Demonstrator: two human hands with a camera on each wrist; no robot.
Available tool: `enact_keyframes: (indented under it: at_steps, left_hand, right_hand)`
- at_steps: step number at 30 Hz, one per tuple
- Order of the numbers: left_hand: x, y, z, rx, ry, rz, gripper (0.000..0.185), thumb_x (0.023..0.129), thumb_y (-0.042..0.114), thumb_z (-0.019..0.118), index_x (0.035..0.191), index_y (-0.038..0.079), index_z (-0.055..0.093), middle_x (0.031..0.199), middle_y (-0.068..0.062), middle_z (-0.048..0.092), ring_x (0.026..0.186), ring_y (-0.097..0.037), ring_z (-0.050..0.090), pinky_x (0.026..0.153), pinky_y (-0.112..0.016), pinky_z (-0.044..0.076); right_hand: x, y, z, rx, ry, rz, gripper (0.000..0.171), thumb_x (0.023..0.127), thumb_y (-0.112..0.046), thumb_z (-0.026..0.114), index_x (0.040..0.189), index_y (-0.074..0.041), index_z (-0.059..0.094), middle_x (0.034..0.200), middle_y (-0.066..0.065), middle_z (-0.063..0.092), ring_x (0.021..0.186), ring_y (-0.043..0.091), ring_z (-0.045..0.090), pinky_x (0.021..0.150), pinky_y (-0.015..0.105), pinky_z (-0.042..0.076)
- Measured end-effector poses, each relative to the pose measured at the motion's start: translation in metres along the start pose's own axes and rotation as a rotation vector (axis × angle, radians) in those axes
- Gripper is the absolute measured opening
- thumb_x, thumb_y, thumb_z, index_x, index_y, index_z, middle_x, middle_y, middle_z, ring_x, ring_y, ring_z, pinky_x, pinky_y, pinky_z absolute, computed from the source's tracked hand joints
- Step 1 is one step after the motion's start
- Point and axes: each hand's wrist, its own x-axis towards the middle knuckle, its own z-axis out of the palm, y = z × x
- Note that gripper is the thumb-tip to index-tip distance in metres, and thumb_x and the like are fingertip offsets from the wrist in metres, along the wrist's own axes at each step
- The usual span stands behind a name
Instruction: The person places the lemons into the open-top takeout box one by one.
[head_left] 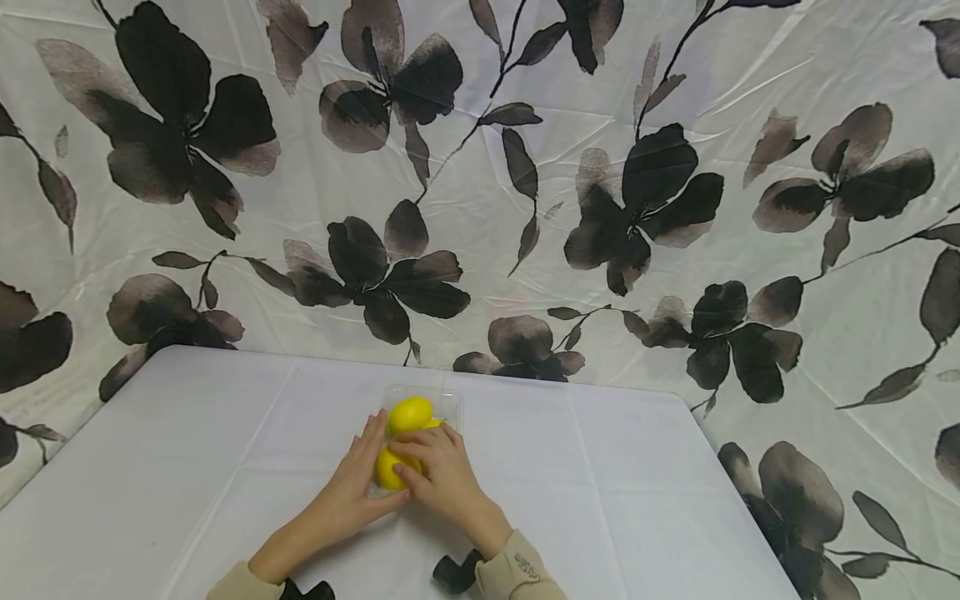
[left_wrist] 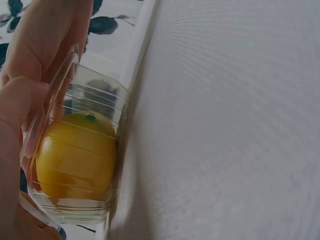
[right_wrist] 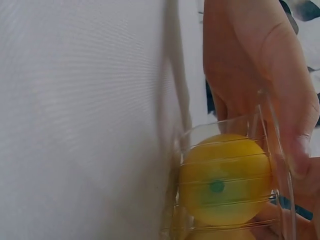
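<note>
A clear plastic box stands on the table and holds several yellow lemons, one at the back and one at the front. My left hand lies along the box's left side, fingers straight and thumb across the near end. From the right, my right hand reaches over the box, its bent fingers and thumb on the front lemon. Another lemon is partly hidden behind those fingers. Through the ribbed wall, a lemon with a green tip shows in the left wrist view, and a lemon in the right wrist view.
A white cloth covers the table, whose far edge runs just behind the box. Beyond it hangs a floral curtain. A black strap sits at the right wrist.
</note>
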Motion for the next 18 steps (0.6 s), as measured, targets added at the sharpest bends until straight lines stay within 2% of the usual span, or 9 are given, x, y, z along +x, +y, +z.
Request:
enact_keyframes:
  at_steps: [12, 14, 18]
  left_hand:
    - [0.000, 0.002, -0.001, -0.025, -0.007, 0.007, 0.109, 0.084, 0.040, 0.078, 0.157, -0.002, 0.009, 0.165, -0.019, 0.007, 0.150, -0.038, 0.005, 0.116, -0.066, 0.007]
    - [0.001, 0.002, -0.001, -0.028, -0.003, 0.013, 0.109, 0.084, 0.041, 0.078, 0.157, -0.003, 0.009, 0.164, -0.020, 0.007, 0.150, -0.039, 0.005, 0.116, -0.066, 0.007]
    - [0.001, 0.003, -0.002, -0.022, 0.002, 0.018, 0.111, 0.083, 0.041, 0.079, 0.157, -0.003, 0.010, 0.164, -0.021, 0.009, 0.150, -0.042, 0.005, 0.116, -0.066, 0.007]
  right_hand:
    - [0.000, -0.001, -0.003, -0.040, -0.025, -0.016, 0.030, 0.096, -0.023, 0.064, 0.124, -0.016, 0.072, 0.128, -0.001, 0.067, 0.121, 0.017, 0.056, 0.113, 0.056, 0.032]
    - [0.000, 0.001, -0.005, -0.017, -0.021, -0.021, 0.029, 0.097, -0.021, 0.062, 0.124, -0.015, 0.071, 0.127, 0.000, 0.067, 0.121, 0.017, 0.056, 0.113, 0.057, 0.031]
    - [0.002, 0.005, -0.011, 0.126, 0.005, -0.032, 0.029, 0.096, -0.017, 0.060, 0.122, -0.010, 0.071, 0.126, 0.006, 0.067, 0.121, 0.021, 0.057, 0.111, 0.054, 0.036]
